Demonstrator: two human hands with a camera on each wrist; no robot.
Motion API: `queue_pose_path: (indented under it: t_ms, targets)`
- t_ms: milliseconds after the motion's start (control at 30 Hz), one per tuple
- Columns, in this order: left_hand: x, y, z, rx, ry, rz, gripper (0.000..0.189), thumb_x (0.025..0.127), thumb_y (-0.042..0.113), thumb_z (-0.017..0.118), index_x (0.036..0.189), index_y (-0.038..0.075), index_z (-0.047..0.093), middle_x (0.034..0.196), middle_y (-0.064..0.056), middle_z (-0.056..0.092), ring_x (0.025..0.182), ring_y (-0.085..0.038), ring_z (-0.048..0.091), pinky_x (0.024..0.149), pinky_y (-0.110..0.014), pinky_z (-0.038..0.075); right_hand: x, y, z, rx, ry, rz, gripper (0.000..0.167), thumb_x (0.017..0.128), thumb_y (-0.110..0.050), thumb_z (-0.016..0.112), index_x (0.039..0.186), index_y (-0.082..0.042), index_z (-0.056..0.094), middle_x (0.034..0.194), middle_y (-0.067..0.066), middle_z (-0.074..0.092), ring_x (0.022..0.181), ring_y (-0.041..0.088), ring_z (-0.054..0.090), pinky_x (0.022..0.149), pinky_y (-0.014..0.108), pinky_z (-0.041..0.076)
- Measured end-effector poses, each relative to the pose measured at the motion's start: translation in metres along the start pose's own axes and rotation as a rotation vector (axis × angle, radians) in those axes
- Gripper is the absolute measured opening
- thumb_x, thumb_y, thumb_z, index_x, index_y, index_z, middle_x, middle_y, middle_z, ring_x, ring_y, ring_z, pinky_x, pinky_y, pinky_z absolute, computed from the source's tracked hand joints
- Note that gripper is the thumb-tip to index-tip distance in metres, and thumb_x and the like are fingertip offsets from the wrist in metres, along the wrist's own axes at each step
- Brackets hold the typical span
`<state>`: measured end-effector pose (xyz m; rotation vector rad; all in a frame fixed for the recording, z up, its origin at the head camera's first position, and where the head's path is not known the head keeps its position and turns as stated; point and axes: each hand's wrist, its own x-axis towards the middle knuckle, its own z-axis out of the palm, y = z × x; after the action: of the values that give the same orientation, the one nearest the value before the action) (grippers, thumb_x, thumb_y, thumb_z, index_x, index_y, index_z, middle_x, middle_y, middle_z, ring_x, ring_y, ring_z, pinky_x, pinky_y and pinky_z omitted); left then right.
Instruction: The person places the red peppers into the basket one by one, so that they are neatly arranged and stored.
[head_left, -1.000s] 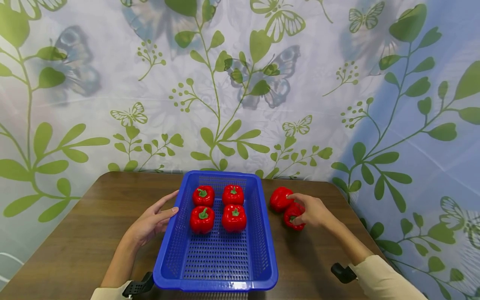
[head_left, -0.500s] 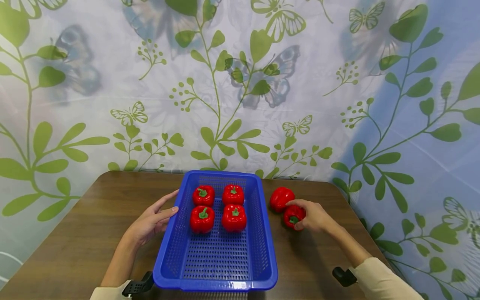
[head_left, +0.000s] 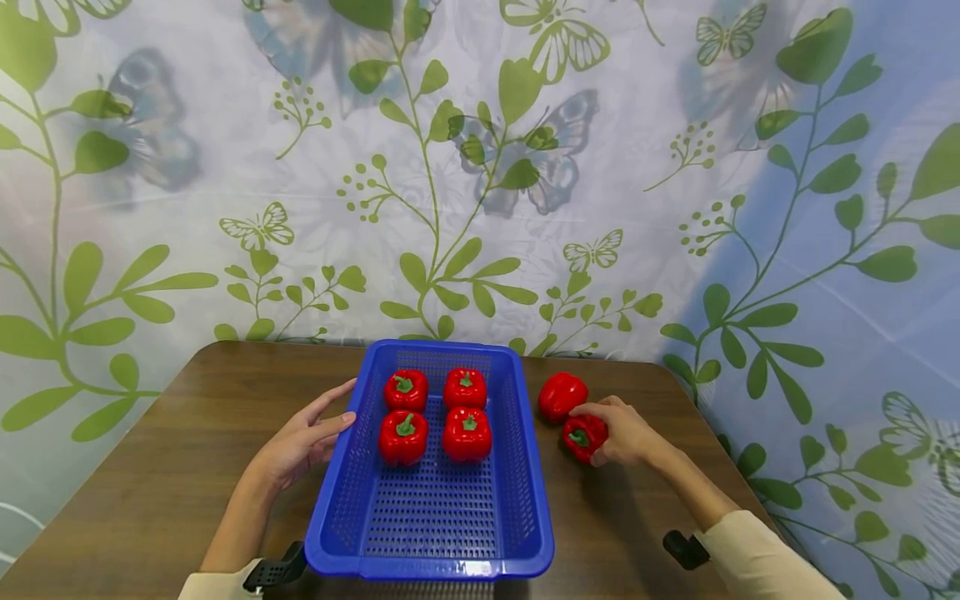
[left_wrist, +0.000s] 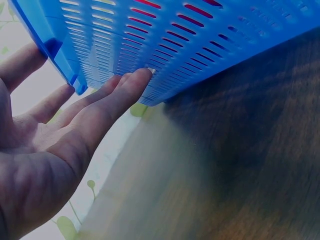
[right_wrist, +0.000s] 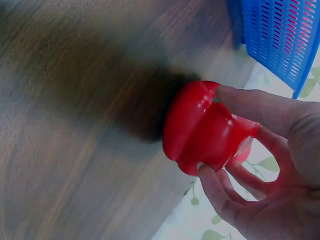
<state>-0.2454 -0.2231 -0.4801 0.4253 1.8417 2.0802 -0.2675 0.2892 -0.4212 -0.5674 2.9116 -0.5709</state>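
Fingers of the right hand (head_left: pixel 626 432) are curled round a red pepper (head_left: pixel 584 436), thumb on top and the others underneath, as the right wrist view shows plainly (right_wrist: pixel 207 131). That pepper sits on the brown table (head_left: pixel 150 492), to the right of the blue basket (head_left: pixel 517 517) and a little apart from its wall. The left hand (head_left: pixel 300 442) lies on the other side with its fingers straight and relaxed; from the left wrist view the fingertips (left_wrist: pixel 137 80) touch the slotted wall of the basket just under the rim (left_wrist: pixel 65 60), holding nothing.

Inside the basket, toward its far half, four red peppers stand upright in two rows with green stems up: the near pair (head_left: pixel 402 437) and (head_left: pixel 467 433), and behind them the far pair (head_left: pixel 406 389) and (head_left: pixel 465 387). The near half of the basket floor is bare mesh.

Just beyond the gripped pepper a second loose pepper (head_left: pixel 561 395) rests on the table, very near it. Behind the table hangs a pale backdrop (head_left: pixel 480 167) printed with green leaves and butterflies.
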Motion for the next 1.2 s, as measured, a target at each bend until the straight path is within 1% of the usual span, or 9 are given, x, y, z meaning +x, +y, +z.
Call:
queue_pose_path:
  t_ms: [133,267,467,567,733,833,967,1200]
  targets:
    - [0.0,0.0,0.0,-0.003,0.002,0.0,0.065,0.107,0.017,0.049,0.164,0.019,0.015,0.132,-0.018,0.068,0.117,-0.037,0.069,0.092,-0.049,0.059,0.001,-0.003,-0.001,-0.008,-0.001,0.019,0.071,0.064,0.0,0.086,0.131,-0.014,0.065,0.121,0.023,0.054,0.109,0.044,0.052,0.079,0.053,0.057]
    - [0.0,0.001,-0.001,-0.007,-0.008,0.003,0.066,0.107,0.017,0.048,0.164,0.018,0.014,0.132,-0.019,0.067,0.117,-0.038,0.068,0.092,-0.049,0.059,0.003,-0.004,0.001,-0.031,0.026,0.019,0.069,0.065,-0.003,0.088,0.129,-0.013,0.065,0.114,0.022,0.052,0.099,0.041,0.054,0.074,0.049,0.057]
    - [0.001,0.002,-0.001,-0.014,-0.014,0.001,0.066,0.108,0.017,0.048,0.164,0.018,0.014,0.133,-0.019,0.067,0.118,-0.038,0.068,0.092,-0.049,0.059,0.007,-0.004,0.005,-0.045,0.06,0.03,0.068,0.064,-0.006,0.09,0.127,-0.014,0.066,0.107,0.019,0.05,0.09,0.038,0.056,0.073,0.049,0.058]
    - [0.002,0.003,-0.002,-0.018,-0.018,0.001,0.066,0.108,0.017,0.048,0.164,0.017,0.013,0.132,-0.02,0.067,0.117,-0.039,0.068,0.092,-0.049,0.059,0.009,-0.005,0.005,-0.053,0.064,0.035,0.068,0.064,-0.009,0.091,0.127,-0.013,0.065,0.106,0.019,0.051,0.09,0.04,0.055,0.071,0.049,0.057]
    - [0.003,0.005,-0.003,-0.018,-0.017,-0.001,0.066,0.107,0.016,0.049,0.164,0.017,0.014,0.133,-0.02,0.066,0.118,-0.04,0.067,0.092,-0.049,0.059,0.011,-0.009,0.005,-0.083,0.05,0.055,0.068,0.065,-0.013,0.092,0.127,-0.013,0.064,0.111,0.021,0.053,0.094,0.045,0.053,0.07,0.05,0.056]
    - [0.004,0.006,-0.003,-0.025,-0.014,-0.006,0.066,0.107,0.016,0.049,0.164,0.017,0.014,0.134,-0.02,0.066,0.118,-0.039,0.067,0.093,-0.049,0.059,0.012,-0.011,0.005,-0.097,0.051,0.062,0.067,0.065,-0.012,0.092,0.126,-0.013,0.065,0.112,0.021,0.055,0.094,0.045,0.054,0.071,0.05,0.056]
    - [0.004,0.006,-0.003,-0.028,-0.013,-0.007,0.067,0.107,0.016,0.049,0.164,0.016,0.014,0.133,-0.02,0.066,0.118,-0.039,0.067,0.092,-0.049,0.059,0.014,-0.011,0.006,-0.112,0.054,0.057,0.067,0.065,-0.012,0.092,0.127,-0.013,0.065,0.111,0.021,0.055,0.092,0.041,0.056,0.071,0.049,0.056]
    - [0.002,0.006,-0.003,-0.023,-0.016,-0.003,0.067,0.107,0.016,0.049,0.164,0.016,0.013,0.132,-0.019,0.067,0.117,-0.038,0.068,0.092,-0.048,0.059,0.015,-0.01,0.007,-0.125,0.039,0.067,0.068,0.067,-0.014,0.092,0.129,-0.013,0.065,0.107,0.018,0.051,0.081,0.029,0.058,0.07,0.042,0.057]
